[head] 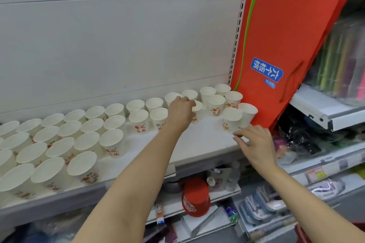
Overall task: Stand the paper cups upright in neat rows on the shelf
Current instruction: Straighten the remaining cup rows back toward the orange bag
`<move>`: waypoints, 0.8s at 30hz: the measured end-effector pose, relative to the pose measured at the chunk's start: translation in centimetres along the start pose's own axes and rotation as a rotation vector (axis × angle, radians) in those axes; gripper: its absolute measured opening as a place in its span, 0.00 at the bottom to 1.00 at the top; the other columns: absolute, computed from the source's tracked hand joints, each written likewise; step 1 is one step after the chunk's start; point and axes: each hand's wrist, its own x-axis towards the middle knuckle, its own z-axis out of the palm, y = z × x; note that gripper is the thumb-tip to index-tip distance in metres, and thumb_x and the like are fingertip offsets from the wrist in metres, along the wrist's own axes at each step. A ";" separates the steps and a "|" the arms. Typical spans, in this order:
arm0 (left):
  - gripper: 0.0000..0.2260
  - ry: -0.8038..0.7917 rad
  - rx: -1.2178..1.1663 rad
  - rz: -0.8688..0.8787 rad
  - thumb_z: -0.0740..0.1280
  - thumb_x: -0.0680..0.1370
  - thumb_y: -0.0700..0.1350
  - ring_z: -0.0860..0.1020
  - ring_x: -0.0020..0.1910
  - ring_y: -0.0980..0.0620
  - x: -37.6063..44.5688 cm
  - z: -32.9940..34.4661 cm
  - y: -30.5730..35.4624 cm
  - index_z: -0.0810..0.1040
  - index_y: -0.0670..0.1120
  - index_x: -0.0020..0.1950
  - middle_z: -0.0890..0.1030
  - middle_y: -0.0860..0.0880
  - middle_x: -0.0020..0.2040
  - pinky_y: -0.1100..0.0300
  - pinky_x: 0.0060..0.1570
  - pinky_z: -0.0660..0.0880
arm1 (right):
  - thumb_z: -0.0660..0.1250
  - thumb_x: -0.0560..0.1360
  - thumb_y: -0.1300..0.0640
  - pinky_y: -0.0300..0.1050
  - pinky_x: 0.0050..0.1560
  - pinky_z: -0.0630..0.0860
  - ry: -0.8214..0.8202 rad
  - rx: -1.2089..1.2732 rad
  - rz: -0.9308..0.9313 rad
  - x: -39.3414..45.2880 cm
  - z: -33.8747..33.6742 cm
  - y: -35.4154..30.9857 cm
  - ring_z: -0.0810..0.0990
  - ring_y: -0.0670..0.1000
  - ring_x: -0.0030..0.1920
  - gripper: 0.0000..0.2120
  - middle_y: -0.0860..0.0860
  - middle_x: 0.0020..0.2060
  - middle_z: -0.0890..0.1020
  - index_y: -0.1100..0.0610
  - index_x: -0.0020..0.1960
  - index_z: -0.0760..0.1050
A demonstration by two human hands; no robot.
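Our left hand (180,107) curls its fingers round the rim of one printed paper cup (196,111) in the second row, just left of the red gift bag (284,45); our right hand (254,144) hovers loose-fingered, holding nothing, over the shelf (197,140) edge below that bag, near the two front cups (233,119); the rest stand upright in rows stretching leftward from the bag; we judge these cups featherlight, thin-walled and easily crushed or toppled, so best pinched lightly at the stiffer rolled rim.

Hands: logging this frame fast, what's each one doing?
Left hand: fingers gripping a cup.
Right hand: open, holding nothing.
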 end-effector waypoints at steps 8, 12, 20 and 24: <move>0.07 -0.012 -0.039 -0.049 0.66 0.73 0.44 0.75 0.48 0.44 1.3 1.6 0.6 0.84 0.50 0.45 0.79 0.45 0.43 0.58 0.36 0.62 | 0.76 0.68 0.61 0.51 0.42 0.70 0.001 0.017 -0.042 2.8 0.2 3.7 0.73 0.54 0.42 0.06 0.48 0.39 0.82 0.56 0.44 0.82; 0.06 0.049 -0.233 -0.068 0.67 0.76 0.49 0.73 0.49 0.48 -1.7 -0.2 0.4 0.84 0.52 0.47 0.80 0.50 0.45 0.55 0.39 0.69 | 0.77 0.66 0.59 0.54 0.46 0.71 -0.081 -0.043 -0.056 4.9 1.1 4.2 0.72 0.57 0.47 0.11 0.51 0.43 0.82 0.57 0.48 0.82; 0.01 0.136 -0.428 -0.236 0.73 0.73 0.49 0.77 0.41 0.58 -11.2 -5.2 -5.4 0.84 0.56 0.43 0.82 0.59 0.40 0.54 0.41 0.75 | 0.71 0.72 0.51 0.48 0.50 0.58 -0.342 -0.295 0.034 7.1 2.1 2.6 0.70 0.53 0.49 0.03 0.47 0.44 0.83 0.49 0.44 0.82; 0.02 0.143 -0.457 -0.312 0.74 0.72 0.48 0.77 0.39 0.59 -15.6 -7.5 -8.5 0.84 0.55 0.41 0.82 0.60 0.39 0.55 0.42 0.76 | 0.72 0.71 0.54 0.52 0.51 0.63 -0.292 -0.244 0.043 6.9 2.2 0.4 0.73 0.55 0.47 0.02 0.49 0.41 0.83 0.51 0.42 0.83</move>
